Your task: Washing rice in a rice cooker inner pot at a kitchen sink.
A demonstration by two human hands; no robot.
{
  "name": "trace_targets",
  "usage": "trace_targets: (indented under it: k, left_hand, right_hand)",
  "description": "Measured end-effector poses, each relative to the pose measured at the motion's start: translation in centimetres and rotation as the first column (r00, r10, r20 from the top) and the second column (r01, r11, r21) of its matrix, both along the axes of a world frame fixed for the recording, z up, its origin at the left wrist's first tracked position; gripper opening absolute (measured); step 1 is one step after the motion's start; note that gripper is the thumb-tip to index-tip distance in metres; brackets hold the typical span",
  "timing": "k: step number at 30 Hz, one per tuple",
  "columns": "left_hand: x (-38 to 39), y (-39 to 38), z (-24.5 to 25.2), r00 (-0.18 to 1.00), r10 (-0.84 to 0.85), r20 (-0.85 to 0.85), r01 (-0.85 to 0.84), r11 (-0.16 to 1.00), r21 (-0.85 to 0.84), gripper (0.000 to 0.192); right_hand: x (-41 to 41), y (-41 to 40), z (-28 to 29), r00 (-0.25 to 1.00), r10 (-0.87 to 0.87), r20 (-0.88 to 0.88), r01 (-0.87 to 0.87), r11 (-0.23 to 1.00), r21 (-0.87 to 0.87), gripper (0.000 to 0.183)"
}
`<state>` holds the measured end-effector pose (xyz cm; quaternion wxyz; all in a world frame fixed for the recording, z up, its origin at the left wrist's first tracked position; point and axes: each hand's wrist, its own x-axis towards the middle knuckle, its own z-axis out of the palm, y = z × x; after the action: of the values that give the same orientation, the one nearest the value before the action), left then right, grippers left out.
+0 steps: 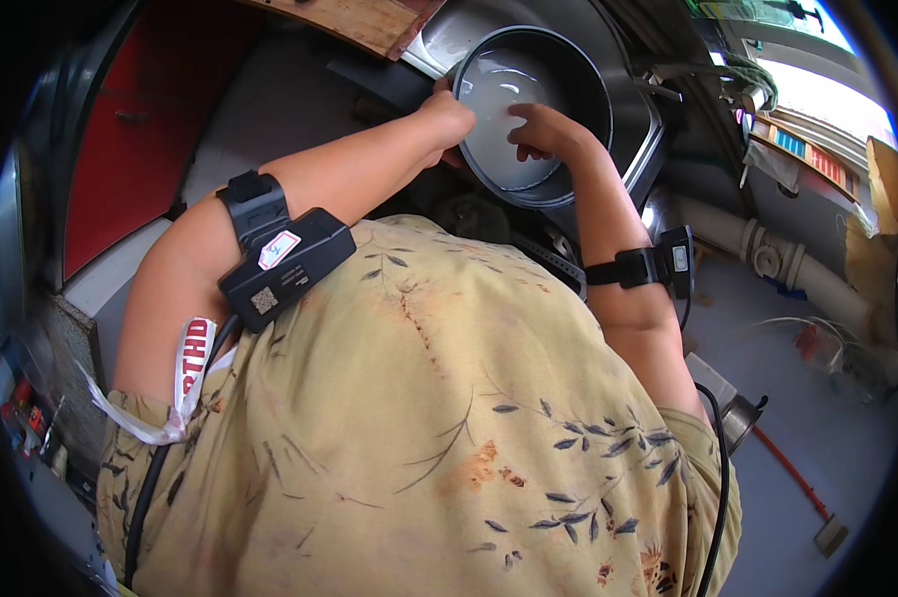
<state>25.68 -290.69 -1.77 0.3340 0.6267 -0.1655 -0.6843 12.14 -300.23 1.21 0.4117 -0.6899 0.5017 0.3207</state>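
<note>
A deep dark pot (587, 82) with a grey rim stands in the stainless-steel sink, tilted towards me. Cloudy whitish liquid (490, 145) lies in it, and the bottom does not show through clearly. My left hand (449, 119) grips the pot's left rim, some of its fingers hidden behind the wall. Inside the pot, low over the liquid, is my right hand (542, 133), its fingers bent and partly apart. Nothing shows in that hand; whether the fingertips touch the liquid is hard to tell.
The sink (449, 26) surrounds the pot, with a faucet (665, 89) at its right. A wooden board (359, 22) lies at the upper left. Pale pipes (762, 257) run along the right. A red-handled brush (829, 533) and a metal pot (740, 422) are lower right.
</note>
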Motion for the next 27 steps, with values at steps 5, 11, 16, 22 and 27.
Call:
trace_targets:
  k: [5, 11, 16, 22, 27]
  left_hand:
    - [0.0, 0.1, -0.2, 1.000, -0.017, 0.008, 0.017, 1.000, -0.022, 0.053]
    - [-0.1, -0.2, -0.2, 1.000, 0.001, -0.014, -0.001, 1.000, 0.006, 0.059]
    - [-0.3, -0.2, -0.2, 1.000, 0.000, -0.010, 0.000, 1.000, -0.017, 0.060]
    - [0.0, 0.0, 0.8, 1.000, 0.010, -0.024, -0.011, 0.999, -0.047, 0.062]
    - [0.2, 0.2, 1.3, 0.998, 0.008, -0.055, -0.010, 1.000, -0.022, 0.062]
  right_hand:
    - [0.0, 0.3, 0.0, 1.000, 0.008, -0.019, -0.008, 0.999, -0.037, 0.055]
    - [0.0, 0.2, -0.2, 1.000, 0.008, -0.014, -0.008, 1.000, -0.017, 0.055]
    - [-0.4, 0.2, 0.0, 1.000, -0.005, -0.015, 0.004, 0.998, -0.061, 0.053]
    - [-1.8, -1.4, 6.0, 0.892, -0.244, 0.381, 0.277, 0.960, -0.034, 0.042]
    - [-6.3, -6.1, 8.1, 0.443, -0.497, 0.747, 0.605, 0.780, 0.160, 0.037]
